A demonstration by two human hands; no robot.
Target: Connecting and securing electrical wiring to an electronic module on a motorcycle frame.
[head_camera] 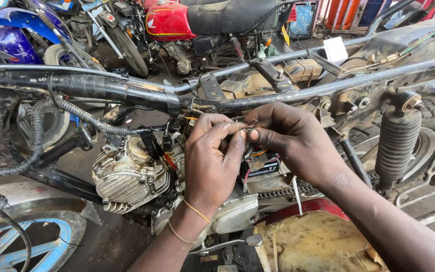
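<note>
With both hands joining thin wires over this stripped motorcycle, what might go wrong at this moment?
1. The left hand and right hand pinch the wire ends directly above the small battery; a bare end could possibly touch it or the metal frame tube and short.
2. The thin wires look easy to break if twisted hard.
3. The wristbands hang near the engine and might snag.

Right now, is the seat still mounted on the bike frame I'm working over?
No, the black frame is stripped bare, its top rails open above the engine and the battery.
</note>
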